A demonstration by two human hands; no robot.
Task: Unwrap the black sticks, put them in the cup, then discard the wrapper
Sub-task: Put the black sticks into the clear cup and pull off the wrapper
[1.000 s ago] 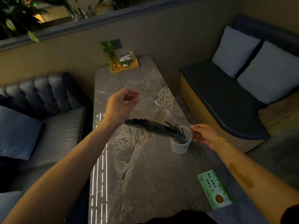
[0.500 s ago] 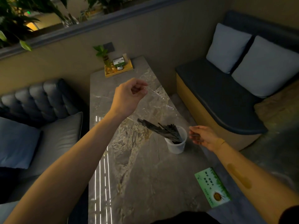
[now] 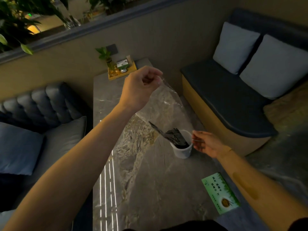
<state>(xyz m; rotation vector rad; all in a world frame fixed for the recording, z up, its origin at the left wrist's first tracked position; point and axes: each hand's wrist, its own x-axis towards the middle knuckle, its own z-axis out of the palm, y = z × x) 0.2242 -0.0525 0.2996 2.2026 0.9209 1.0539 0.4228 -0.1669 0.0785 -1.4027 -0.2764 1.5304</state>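
Note:
A white plastic cup (image 3: pixel 182 151) stands on the marble table (image 3: pixel 150 189), right of centre. A bunch of black sticks (image 3: pixel 173 136) leans out of it toward the upper left, lower ends inside the cup. A clear plastic wrapper (image 3: pixel 168 105) hangs slanted above the sticks. My left hand (image 3: pixel 140 88) is raised above the table and pinches the wrapper's top end. My right hand (image 3: pixel 208 144) sits just right of the cup and pinches the wrapper's lower edge near the rim.
A green printed card (image 3: pixel 220 192) lies at the table's near right edge. A yellow tray (image 3: pixel 122 72) with a small plant and a box sits at the far end. A dark sofa (image 3: pixel 41 104) flanks the left, a cushioned bench (image 3: pixel 225 97) the right.
My left hand has risen and moved away, pulling the wrapper up off the sticks. The sticks have slid deeper into the cup and stand steeper. My right hand stayed beside the cup.

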